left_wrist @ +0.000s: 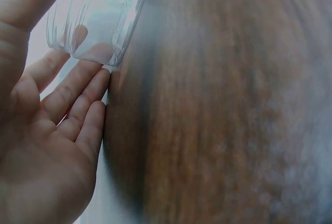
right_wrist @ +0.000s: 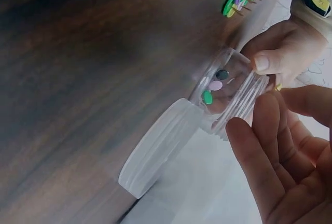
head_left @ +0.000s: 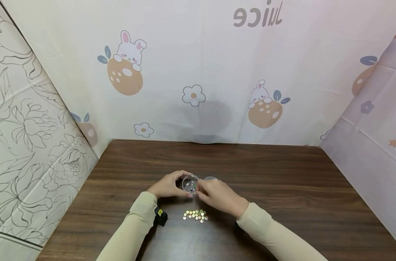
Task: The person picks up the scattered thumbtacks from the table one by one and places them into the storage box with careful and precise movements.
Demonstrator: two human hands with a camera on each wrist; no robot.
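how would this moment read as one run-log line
left hand holds clear jar | right hand pinches yellow tack at jar mouth | black, pink, green tacks inside | lid beside jar | more tacks on table

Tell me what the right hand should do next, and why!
Probably the right hand should drop the little yellow tack into the clear jar: its fingertips are at the jar's open mouth, the left hand holds the jar, and other tacks already lie inside.
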